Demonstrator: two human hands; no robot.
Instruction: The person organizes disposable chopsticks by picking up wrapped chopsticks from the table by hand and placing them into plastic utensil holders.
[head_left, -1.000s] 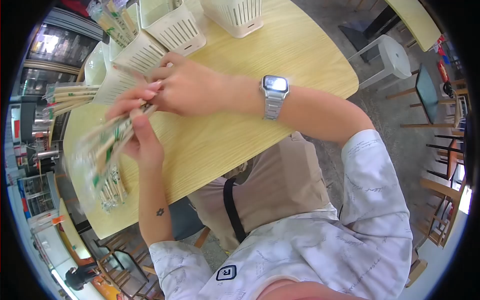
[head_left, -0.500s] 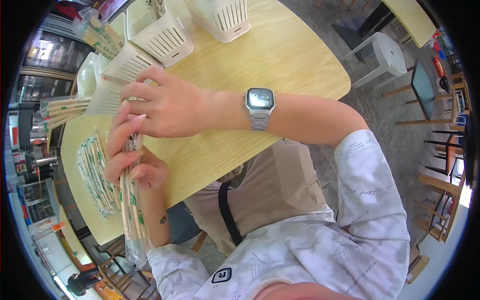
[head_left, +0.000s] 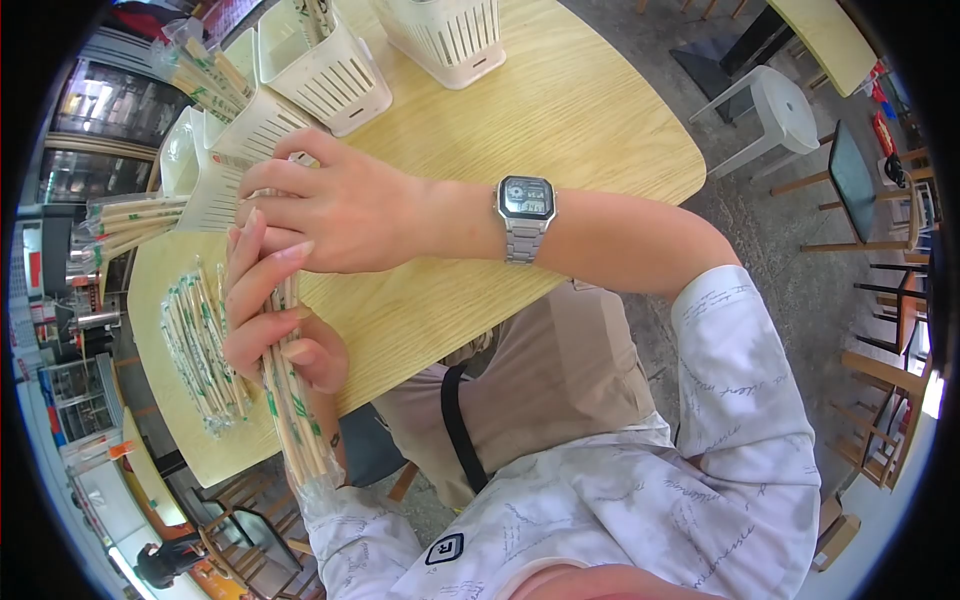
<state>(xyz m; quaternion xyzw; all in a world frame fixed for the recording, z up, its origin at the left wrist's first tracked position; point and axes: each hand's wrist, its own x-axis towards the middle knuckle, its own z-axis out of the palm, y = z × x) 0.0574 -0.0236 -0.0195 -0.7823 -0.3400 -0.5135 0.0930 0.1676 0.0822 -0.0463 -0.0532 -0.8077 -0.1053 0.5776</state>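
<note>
A bundle of paper-and-plastic-wrapped chopsticks is held upright-slanting over the table's left front edge. My left hand is closed round its middle, fingers wrapped over the wrappers. Over its upper end curls my right hand, back upward, a silver watch on the wrist; that end of the bundle is hidden under the fingers. Beside my left hand, a pile of wrapped chopsticks lies on the wooden table. Just beyond my right hand stands a white slotted basket.
More white slotted baskets, one with wrapped chopsticks upright, another basket and a third, line the table's far side. Wrapped chopsticks stick out past the left edge. A white stool and chairs stand to the right.
The lower end of the chopstick bundle has swung right, and my left hand has shifted slightly right with it. My right hand stays over the upper end. The view has shifted a little.
</note>
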